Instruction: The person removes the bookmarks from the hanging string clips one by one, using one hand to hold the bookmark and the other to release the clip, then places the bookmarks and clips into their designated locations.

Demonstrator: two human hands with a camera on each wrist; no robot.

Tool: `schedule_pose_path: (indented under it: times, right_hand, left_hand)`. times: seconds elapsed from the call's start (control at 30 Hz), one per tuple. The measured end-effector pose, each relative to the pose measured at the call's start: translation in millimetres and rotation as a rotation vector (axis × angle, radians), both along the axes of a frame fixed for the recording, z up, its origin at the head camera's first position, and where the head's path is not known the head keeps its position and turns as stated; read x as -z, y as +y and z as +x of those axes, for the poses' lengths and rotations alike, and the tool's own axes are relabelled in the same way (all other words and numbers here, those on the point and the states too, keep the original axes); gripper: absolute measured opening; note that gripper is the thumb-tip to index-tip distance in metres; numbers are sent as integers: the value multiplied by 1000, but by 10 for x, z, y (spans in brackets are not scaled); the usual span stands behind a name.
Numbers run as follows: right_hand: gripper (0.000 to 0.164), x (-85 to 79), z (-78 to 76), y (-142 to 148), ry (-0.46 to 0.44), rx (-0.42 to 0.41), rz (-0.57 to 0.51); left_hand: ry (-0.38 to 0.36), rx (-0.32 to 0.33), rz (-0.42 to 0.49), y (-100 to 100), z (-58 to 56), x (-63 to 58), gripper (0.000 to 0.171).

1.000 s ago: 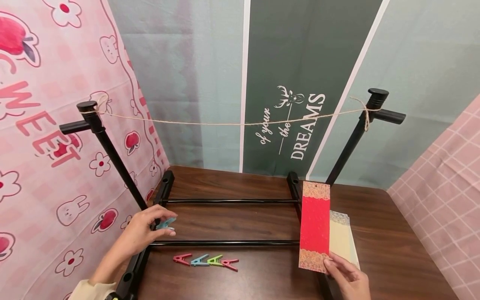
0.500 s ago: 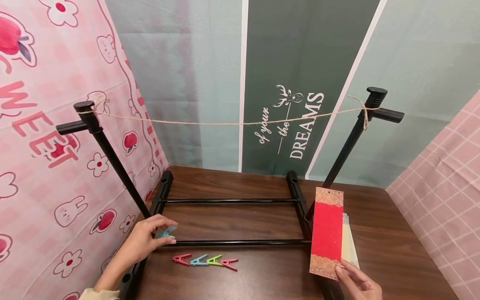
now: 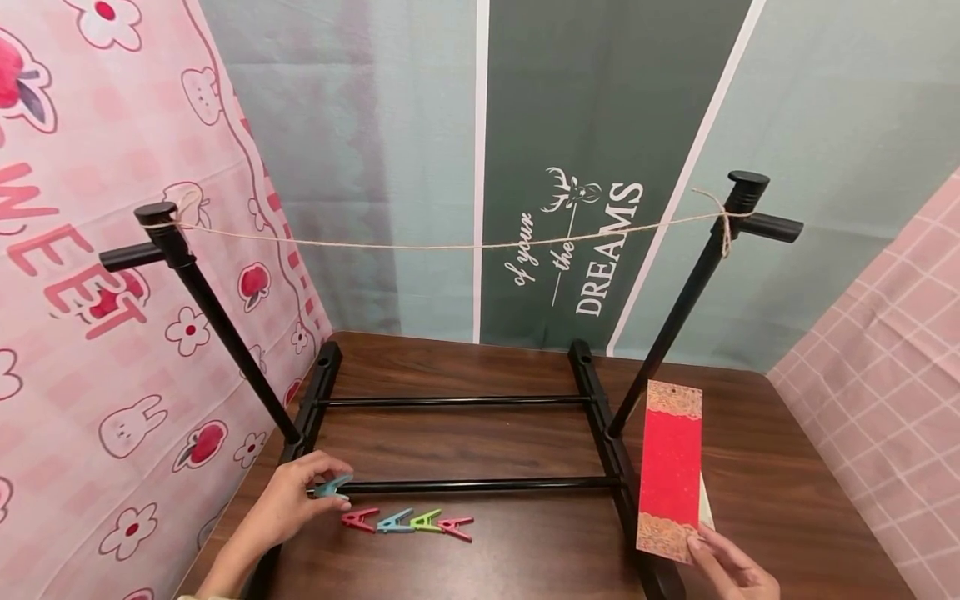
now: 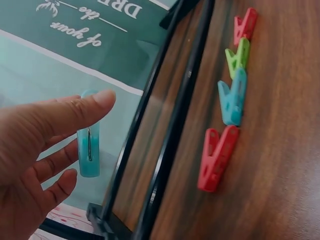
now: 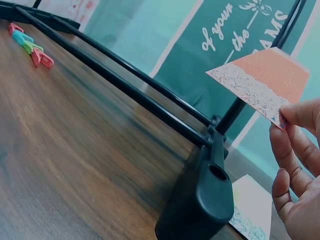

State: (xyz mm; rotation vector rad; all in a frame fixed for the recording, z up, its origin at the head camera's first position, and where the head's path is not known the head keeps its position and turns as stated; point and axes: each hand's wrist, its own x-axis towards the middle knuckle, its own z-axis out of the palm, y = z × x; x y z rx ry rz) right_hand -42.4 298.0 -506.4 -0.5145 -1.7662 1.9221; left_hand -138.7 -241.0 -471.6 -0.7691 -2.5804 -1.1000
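Observation:
My left hand (image 3: 296, 500) pinches a light-blue clothespin (image 4: 89, 150) between thumb and fingers, in front of the rack's left foot in the head view. My right hand (image 3: 731, 562) pinches a long red card (image 3: 670, 467) by its lower corner. The card has gold patterned bands at both ends and a small hole at the top, and it is held upright. A row of clothespins, red (image 3: 360, 519), blue (image 3: 395, 522), green (image 3: 426, 521) and pink-red (image 3: 455, 528), lies on the table to the right of my left hand.
A black rack frame (image 3: 480, 483) stands on the brown wooden table (image 3: 525, 542). Thin twine (image 3: 420, 247) runs between its two posts. A pale card (image 5: 252, 205) lies by the rack's right foot, mostly hidden behind the red card in the head view.
My right hand has moved right and slightly down with the red card, which now covers most of the pale card. My left hand has lowered a little with the blue clothespin.

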Motion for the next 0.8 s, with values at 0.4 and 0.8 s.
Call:
schedule_pose_path:
  times: [0.4, 0.8]
  right_hand:
    - [22, 116, 37, 177, -1, -24, 21]
    - [20, 236, -32, 380, -64, 4, -91]
  left_hand:
    - [-79, 8, -74, -36, 10, 207, 37]
    - [-192, 15, -144, -87, 7, 398, 33]
